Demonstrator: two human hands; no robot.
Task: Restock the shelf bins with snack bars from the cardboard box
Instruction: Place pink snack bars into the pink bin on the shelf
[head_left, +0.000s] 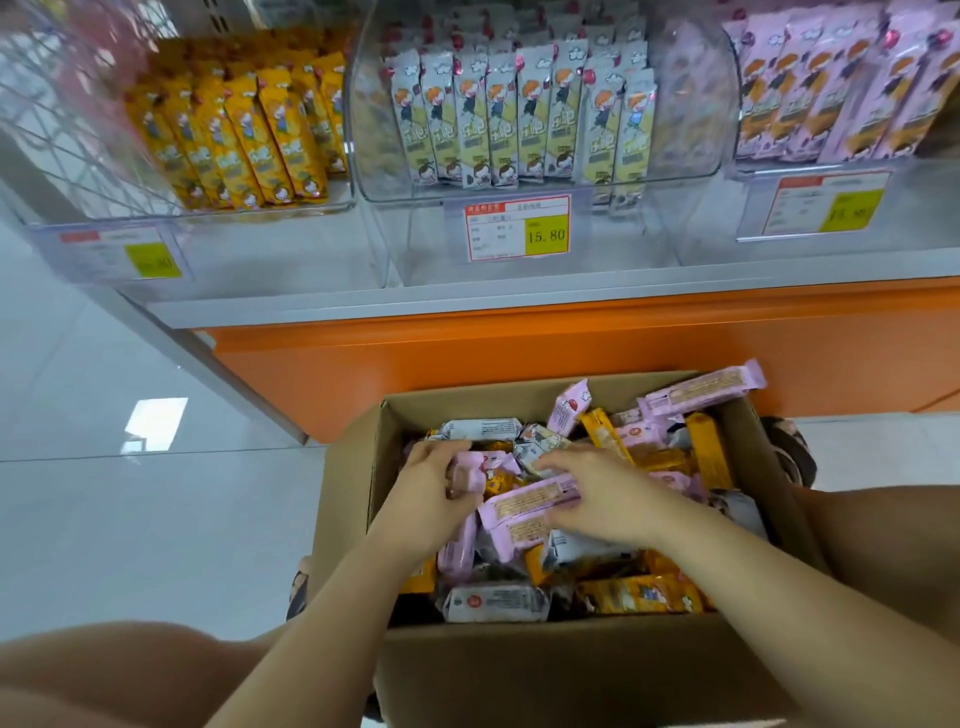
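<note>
Head view: the cardboard box is sitting on the floor below the shelf bins. Inside it, the left hand is curling its fingers round a pink snack bar, and the right hand is pinching a second pink bar.

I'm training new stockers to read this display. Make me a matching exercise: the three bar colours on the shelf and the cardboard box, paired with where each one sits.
Column one:
1. yellow bars
2. white bars
3. pink shelf bars
4. cardboard box

Column two:
A. middle bin
B. below the shelf
C. right bin
D. left bin

Pairs: 1-D, 2-A, 3-C, 4-B.
</note>
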